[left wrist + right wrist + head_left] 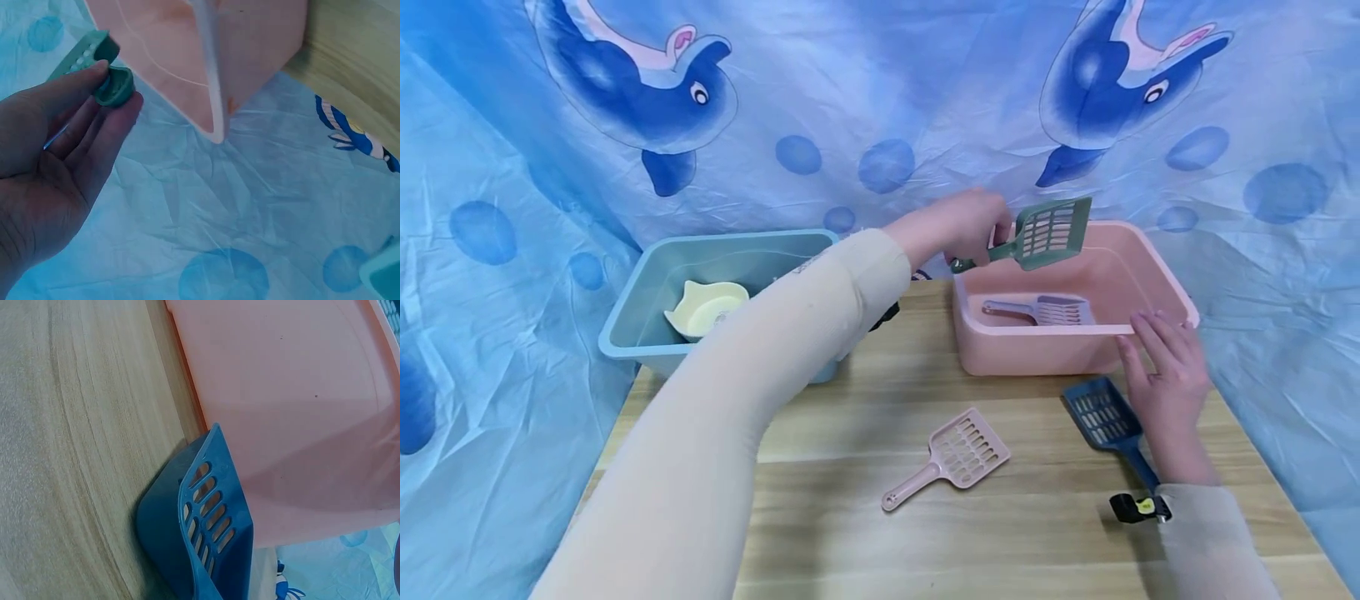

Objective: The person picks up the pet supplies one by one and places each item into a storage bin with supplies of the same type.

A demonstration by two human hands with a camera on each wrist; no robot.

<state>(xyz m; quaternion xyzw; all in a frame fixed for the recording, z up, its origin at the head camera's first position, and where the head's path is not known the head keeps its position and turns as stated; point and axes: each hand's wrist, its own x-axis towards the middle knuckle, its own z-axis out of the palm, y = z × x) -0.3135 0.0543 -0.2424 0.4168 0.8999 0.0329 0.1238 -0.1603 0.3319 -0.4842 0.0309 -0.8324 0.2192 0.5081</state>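
Observation:
My left hand (976,227) grips a green slotted litter scoop (1051,233) by its handle, holding it over the back left of the pink bin (1037,354). In the left wrist view the thumb and fingers pinch the green handle (115,87). A lilac litter scoop (1060,311) lies inside the pink bin. My right hand (1172,375) rests on the bin's front right rim, fingers over the edge. Just below it a dark blue litter scoop (1103,414) lies on the table, its handle partly behind the wrist; its slotted head (212,519) stands close to the bin wall.
A pink litter scoop (967,450) lies mid-table. At the left stands a blue-green bin (625,321), partly hidden by my left sleeve, with a cream cat-shaped bowl (718,304) in it. A blue dolphin-print sheet (887,100) hangs behind the wooden table (865,533).

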